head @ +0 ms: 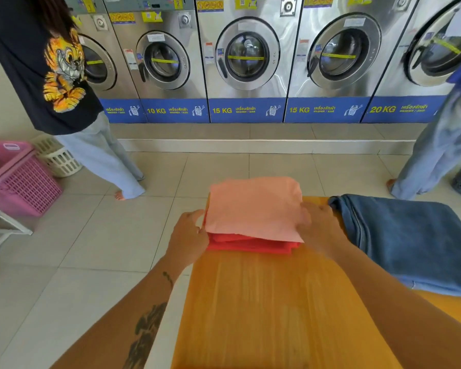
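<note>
Head view | my left hand (190, 231) and right hand (318, 225) grip folded pink cloth (253, 209) atop red stack (250, 245), far end of table (264, 302) | washers (246, 59) beyond read 10 KG, 15 KG, 20 KG

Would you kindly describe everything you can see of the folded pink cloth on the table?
The pink cloth is a pale salmon, soft-looking fabric, folded into a rough rectangle and slightly creased. It lies flat on a folded red cloth at the far end of the orange table. The left hand grips its left edge; the blurred right hand touches its right edge. Folded blue denim lies apart to its right.
</note>
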A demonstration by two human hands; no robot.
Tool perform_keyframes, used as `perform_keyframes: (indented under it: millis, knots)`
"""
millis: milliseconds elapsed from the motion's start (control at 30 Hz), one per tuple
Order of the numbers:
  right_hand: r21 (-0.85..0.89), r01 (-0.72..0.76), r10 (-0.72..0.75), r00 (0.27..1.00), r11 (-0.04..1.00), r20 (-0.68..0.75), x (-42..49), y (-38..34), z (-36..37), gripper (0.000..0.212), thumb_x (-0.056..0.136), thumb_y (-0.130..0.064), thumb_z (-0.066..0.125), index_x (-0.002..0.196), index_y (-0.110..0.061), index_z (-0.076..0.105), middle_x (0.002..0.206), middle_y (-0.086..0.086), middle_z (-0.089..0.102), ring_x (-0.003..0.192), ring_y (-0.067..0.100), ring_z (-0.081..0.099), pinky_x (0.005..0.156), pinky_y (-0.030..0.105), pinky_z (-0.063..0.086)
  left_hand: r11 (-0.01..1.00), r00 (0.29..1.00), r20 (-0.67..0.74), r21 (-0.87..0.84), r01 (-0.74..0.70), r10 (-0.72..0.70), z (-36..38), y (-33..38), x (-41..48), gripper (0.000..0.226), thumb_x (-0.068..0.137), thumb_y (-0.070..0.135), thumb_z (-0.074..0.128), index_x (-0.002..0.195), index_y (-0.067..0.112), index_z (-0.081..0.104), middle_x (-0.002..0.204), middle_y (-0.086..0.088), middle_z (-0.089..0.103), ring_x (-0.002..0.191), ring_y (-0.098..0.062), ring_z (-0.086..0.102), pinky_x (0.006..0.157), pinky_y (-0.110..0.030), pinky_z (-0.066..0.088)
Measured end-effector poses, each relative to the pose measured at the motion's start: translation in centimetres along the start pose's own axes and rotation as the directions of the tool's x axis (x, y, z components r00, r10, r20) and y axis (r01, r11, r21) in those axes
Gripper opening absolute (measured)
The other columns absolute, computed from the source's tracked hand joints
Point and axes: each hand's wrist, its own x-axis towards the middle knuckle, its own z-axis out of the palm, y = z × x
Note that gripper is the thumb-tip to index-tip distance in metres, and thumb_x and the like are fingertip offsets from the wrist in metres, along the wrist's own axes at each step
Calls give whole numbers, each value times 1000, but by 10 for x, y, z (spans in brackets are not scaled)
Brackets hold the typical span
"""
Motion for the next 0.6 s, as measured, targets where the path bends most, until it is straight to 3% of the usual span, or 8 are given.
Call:
perform_keyframes:
  millis: [100, 167, 233, 333, 433, 533, 600]
  knots:
    - [127, -19, 22, 1000, 992, -22, -57, 20, 8, 58, 88, -22, 59, 143, -30, 40, 132, 7, 46, 85, 24, 62, 55, 31, 51, 999, 996, 89, -36, 21, -18, 0, -40, -72, 45, 95, 12, 53, 137, 27, 50, 137, 3, 50, 109, -12, 55, 78, -19, 48]
    - [202, -107, 94, 993, 973, 72, -102, 35, 22, 55, 91, -21, 61, 141, -33, 41, 122, 2, 47, 71, 14, 60, 46, 24, 45, 998, 990, 138, -43, 34, -28, 4, -68, -123, 40, 96, 15, 55, 134, 29, 54, 134, 8, 52, 113, -11, 56, 80, -18, 48]
    - [255, -182, 137, 974, 950, 182, -147, 48, 41, 49, 92, -16, 60, 137, -29, 46, 107, 4, 55, 63, 12, 56, 45, 20, 43, 996, 986, 161, -79, 51, -37, 7, -86, -168, 37, 96, 14, 56, 129, 31, 56, 130, 11, 54, 114, -9, 56, 86, -19, 48]
    - [343, -220, 141, 961, 913, 240, -208, 61, 71, 44, 90, -2, 54, 133, -15, 51, 81, 12, 59, 62, 21, 54, 59, 32, 44, 996, 985, 172, -90, 23, -7, 12, -101, -217, 40, 95, 12, 57, 128, 35, 56, 128, 15, 54, 116, -5, 53, 100, -25, 45]
    - [342, -258, 201, 960, 904, 194, -250, 61, 91, 46, 89, -12, 62, 131, -25, 49, 89, 8, 65, 73, 26, 66, 61, 36, 51, 1000, 972, 235, -1, -14, 14, 13, -103, -242, 44, 95, 22, 56, 137, 34, 49, 135, 14, 46, 123, -8, 47, 108, -32, 41]
    - [334, -237, 183, 965, 912, 186, -275, 55, 103, 65, 79, -16, 70, 135, -33, 43, 90, 4, 67, 69, 15, 68, 50, 21, 48, 994, 944, 329, 105, -35, -2, 15, -99, -249, 53, 93, 26, 54, 143, 35, 39, 139, 8, 40, 126, -16, 45, 108, -33, 39]
    - [332, -231, 178, 967, 914, 183, -281, 52, 106, 69, 76, -15, 72, 135, -35, 42, 85, 4, 66, 67, 12, 64, 47, 18, 43, 997, 924, 380, 80, 10, -40, 13, -94, -247, 57, 92, 22, 55, 145, 36, 38, 144, 5, 42, 130, -21, 45, 109, -37, 39]
